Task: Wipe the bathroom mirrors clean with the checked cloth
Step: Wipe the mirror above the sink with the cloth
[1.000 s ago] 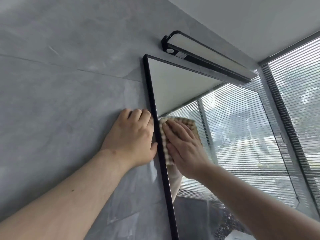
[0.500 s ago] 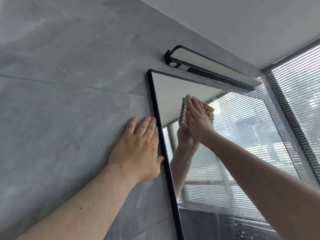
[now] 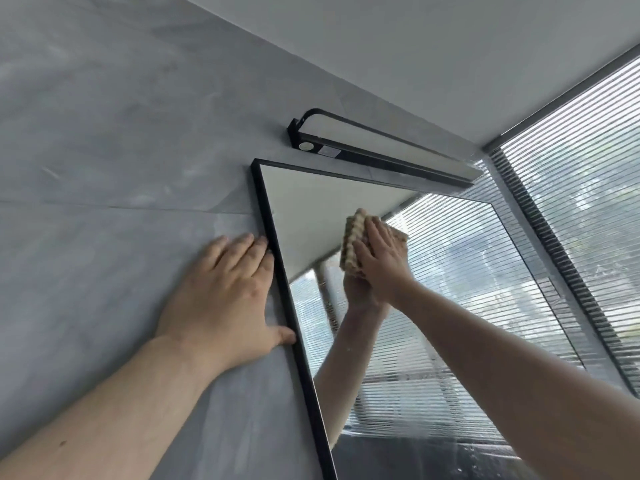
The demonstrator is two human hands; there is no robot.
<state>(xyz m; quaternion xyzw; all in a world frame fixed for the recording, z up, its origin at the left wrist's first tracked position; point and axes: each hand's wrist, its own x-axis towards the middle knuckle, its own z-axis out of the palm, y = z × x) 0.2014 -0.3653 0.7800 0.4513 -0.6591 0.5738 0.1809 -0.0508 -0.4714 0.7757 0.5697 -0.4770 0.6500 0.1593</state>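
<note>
**Cloth pressed to the upper glass, left hand braced on the wall tile**

While your right hand (image 3: 382, 258) presses the checked cloth (image 3: 354, 242) flat against the mirror (image 3: 311, 209), its fingers lie straight over the fabric, with the cloth's folded edge bulging out on the hand's left side. Compared with the frame 0.5 s ago, hand and cloth sit at much the same height on the glass, below the reflected ceiling line; 1 s ago they were lower and hard against the black frame (image 3: 294, 327), so the cloth has travelled up and rightward, away from that edge. Your left hand (image 3: 225, 296) rests open and flat on the grey wall tile (image 3: 104, 150); 1 s ago its fingers were curled, and now they are spread straight, fingertips touching the frame's outer side and the thumb tip lying against the frame lower down.

Edges: the frame's left rail runs diagonally between your 2 hands, and its top rail passes just beneath the black light bar (image 3: 374, 147) mounted above the mirror. Bare glass lies between the cloth and the left rail, and more lies above the cloth up to the top rail. To the right, glass reflecting the blinds extends well past the cloth toward the window blinds (image 3: 571, 202). Your right forearm crosses the lower glass.
</note>
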